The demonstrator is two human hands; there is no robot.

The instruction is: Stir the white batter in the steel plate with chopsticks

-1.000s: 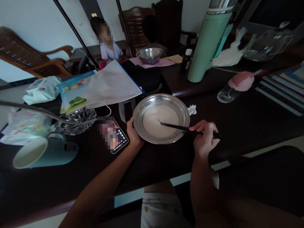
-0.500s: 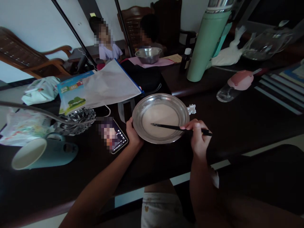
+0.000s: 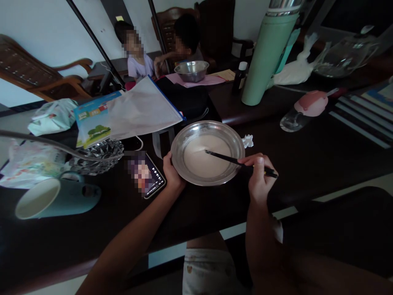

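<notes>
A shallow steel dish holding pale batter sits on the dark table. My left hand grips the dish's near left rim, fingers closed on it. My right hand is closed on dark chopsticks, whose tips rest in the batter near the dish's middle.
A phone lies left of the dish, beside a glass ashtray and a tipped teal mug. A green flask, a pink-lidded bottle, books, a steel bowl and two seated people stand behind.
The chopstick tips swept left across the batter half a second ago, then back right and slightly up. My right hand followed; my left hand kept its hold on the rim.
</notes>
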